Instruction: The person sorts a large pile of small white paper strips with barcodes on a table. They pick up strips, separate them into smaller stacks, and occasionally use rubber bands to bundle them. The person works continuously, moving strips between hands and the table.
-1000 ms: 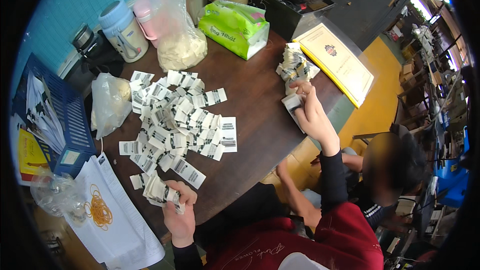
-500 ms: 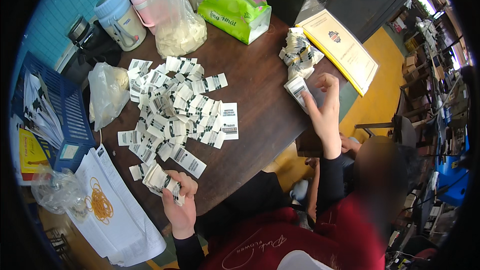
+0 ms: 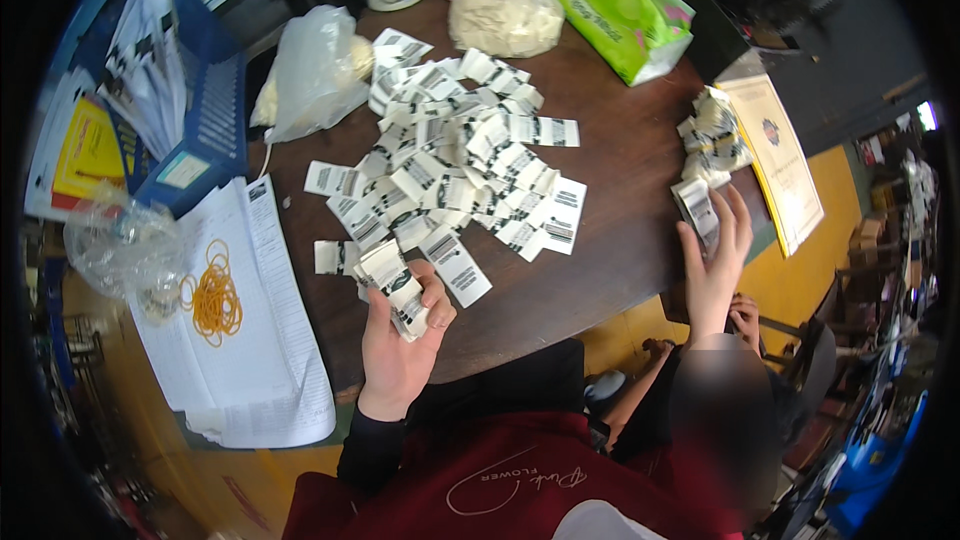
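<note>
Since loose labels (image 3: 450, 165) likely splay, left hand (image 3: 398, 365) clamps fingers on label bundle (image 3: 388, 268) near them; right hand (image 3: 718, 275) straddles small stack (image 3: 696, 202) on desk (image 3: 620, 225), fingers parted, grip unclear.

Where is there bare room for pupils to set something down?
The widest bare patch lies between the label pile and the bundle, below the tissue pack. A narrower strip separates the pile from the near edge, between the left hand and right hand. The left side is crowded with bag, basket and papers.
</note>
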Tool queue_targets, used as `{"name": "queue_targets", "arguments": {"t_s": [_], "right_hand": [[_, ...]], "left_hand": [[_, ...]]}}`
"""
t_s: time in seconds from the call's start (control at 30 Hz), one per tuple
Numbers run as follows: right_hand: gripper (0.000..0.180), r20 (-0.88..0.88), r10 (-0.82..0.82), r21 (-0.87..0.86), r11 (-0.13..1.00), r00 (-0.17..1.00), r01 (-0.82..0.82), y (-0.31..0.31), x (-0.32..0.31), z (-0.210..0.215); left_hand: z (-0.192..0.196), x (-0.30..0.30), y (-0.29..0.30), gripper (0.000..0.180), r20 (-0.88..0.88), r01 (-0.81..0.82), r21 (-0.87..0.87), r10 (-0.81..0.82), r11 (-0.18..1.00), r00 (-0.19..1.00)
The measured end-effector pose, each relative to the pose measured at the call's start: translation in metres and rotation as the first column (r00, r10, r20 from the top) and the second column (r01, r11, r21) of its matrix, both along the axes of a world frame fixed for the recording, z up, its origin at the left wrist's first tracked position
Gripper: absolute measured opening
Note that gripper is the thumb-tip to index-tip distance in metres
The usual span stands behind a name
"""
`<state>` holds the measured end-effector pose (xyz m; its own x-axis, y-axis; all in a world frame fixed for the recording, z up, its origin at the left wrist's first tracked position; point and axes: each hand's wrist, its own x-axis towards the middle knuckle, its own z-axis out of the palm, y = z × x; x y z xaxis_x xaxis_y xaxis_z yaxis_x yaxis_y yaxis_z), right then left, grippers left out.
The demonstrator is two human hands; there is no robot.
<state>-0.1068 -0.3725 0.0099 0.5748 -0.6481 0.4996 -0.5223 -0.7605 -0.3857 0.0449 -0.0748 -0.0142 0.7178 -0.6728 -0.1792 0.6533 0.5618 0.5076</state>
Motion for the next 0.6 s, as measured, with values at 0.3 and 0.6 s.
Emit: {"name": "queue_targets", "arguments": {"t_s": [0.3,0.6], "right_hand": [[0.029,0.224,0.392,0.386,0.805,0.892,-0.450,0.120,0.091,0.017],[0.027,0.528,0.539,0.620,0.284,0.656,-0.732,0.170,0.098,0.019]], "left_hand": [[-0.001,-0.004,-0.003,0.047,0.179,-0.187,0.092,0.168,0.978,0.969],[0.003,-0.008,0.005,0.065,0.093,-0.059,-0.026,0.061,0.998,0.994]]}}
